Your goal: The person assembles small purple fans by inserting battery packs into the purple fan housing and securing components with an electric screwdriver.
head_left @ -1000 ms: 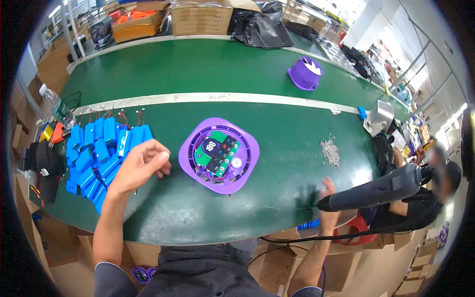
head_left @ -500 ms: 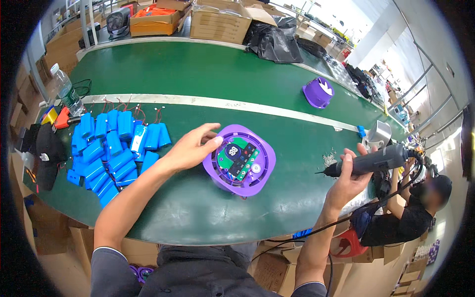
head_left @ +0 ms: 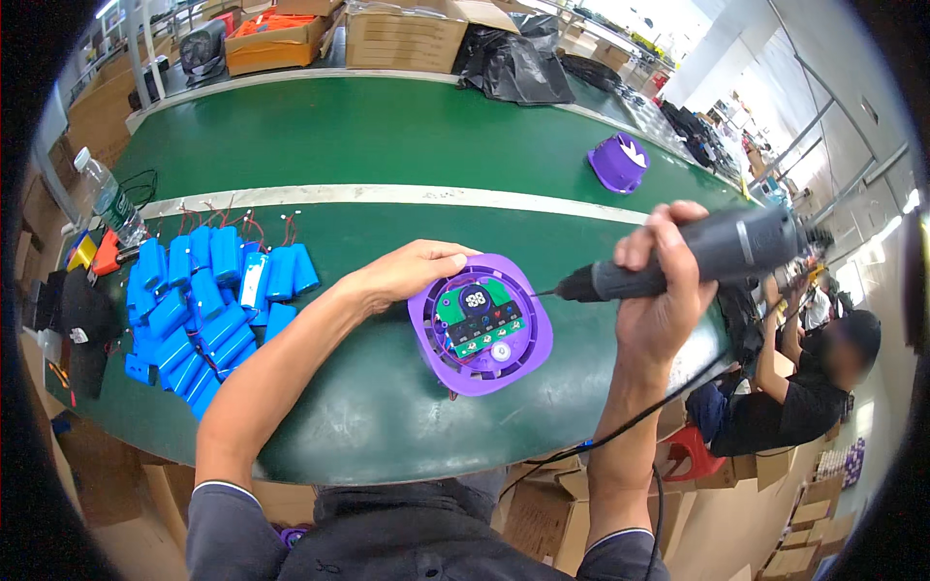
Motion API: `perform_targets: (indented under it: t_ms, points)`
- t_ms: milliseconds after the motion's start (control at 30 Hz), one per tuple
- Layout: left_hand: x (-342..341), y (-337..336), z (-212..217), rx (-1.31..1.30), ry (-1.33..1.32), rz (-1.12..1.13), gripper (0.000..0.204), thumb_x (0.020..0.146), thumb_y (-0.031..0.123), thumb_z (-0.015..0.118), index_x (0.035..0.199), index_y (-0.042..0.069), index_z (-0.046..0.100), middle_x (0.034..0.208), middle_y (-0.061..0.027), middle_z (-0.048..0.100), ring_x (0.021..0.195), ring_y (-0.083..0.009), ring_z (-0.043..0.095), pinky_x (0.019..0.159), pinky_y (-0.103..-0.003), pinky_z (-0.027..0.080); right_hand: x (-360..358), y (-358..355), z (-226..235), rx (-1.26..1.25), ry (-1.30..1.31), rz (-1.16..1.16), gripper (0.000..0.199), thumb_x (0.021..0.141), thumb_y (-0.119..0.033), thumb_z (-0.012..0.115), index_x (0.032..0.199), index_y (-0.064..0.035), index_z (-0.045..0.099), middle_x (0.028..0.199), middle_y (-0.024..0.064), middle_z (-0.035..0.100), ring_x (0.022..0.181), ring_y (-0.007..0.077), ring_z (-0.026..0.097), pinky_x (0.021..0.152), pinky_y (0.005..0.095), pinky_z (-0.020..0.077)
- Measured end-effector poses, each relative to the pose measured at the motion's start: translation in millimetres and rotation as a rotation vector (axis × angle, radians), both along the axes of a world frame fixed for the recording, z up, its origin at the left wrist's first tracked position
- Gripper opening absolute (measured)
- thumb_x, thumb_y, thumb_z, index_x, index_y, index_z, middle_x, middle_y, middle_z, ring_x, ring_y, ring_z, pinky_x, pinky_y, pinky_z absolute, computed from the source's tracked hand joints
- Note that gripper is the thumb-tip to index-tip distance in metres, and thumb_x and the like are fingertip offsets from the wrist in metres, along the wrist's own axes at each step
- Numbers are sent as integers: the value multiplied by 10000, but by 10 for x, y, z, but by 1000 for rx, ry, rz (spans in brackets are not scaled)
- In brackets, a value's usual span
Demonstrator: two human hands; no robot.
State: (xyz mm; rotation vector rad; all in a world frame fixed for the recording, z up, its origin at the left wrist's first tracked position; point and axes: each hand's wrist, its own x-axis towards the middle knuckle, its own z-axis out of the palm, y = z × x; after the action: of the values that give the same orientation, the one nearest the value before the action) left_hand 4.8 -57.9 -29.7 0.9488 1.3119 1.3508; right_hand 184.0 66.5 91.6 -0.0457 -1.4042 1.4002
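A purple plastic housing [head_left: 536, 341] with rounded corners lies on the green table, its round opening facing up. Inside it sits a green circuit board [head_left: 475, 320] with a small dark display and a row of buttons. My left hand [head_left: 418, 269] grips the housing's upper left rim, thumb on top, some fingertips hidden behind. In my right hand [head_left: 664, 276] is a dark grey electric screwdriver [head_left: 746, 244], held nearly level. Its thin bit points left, close to the housing's right rim; whether they touch I cannot tell.
Blue battery packs [head_left: 208, 300] with thin wires are heaped at the left, near a water bottle [head_left: 107, 198]. Another purple housing [head_left: 618, 163] stands farther back. Cartons [head_left: 405, 39] and a black bag [head_left: 513, 63] line the far edge. A person [head_left: 804, 378] works at the right.
My right hand has swung the screwdriver left, bringing its bit beside the housing. My left hand has closed on the rim, and the housing has turned slightly.
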Motion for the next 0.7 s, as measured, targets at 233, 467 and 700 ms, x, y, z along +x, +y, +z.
perform_targets:
  t_ms: [233,467,700]
  points:
    - [221,223,8,-37,-79,-184,416,929,281,482,1261,31,487,1154,-65,570,1033,-117,522,934,-263,403,-180,-37,121,-111,-60,243,143,773,-66,626,866,7,545,679,88,555,479,141,518,454,254,416]
    - [324,71,-35,23,-274,-107,487,913,276,486,1291,-23,416,1261,-115,490,1147,-167,463,1006,-292,345,-142,30,116,-62,-97,167,148,756,-70,630,839,9,537,636,80,543,465,150,523,440,258,415]
    - [320,48,-126,57,-281,-130,471,903,247,482,1273,-40,429,1270,-129,487,1158,-180,462,1014,-301,338,-93,51,71,-88,-130,232,183,761,-66,621,886,-5,503,626,76,531,452,141,503,423,256,398]
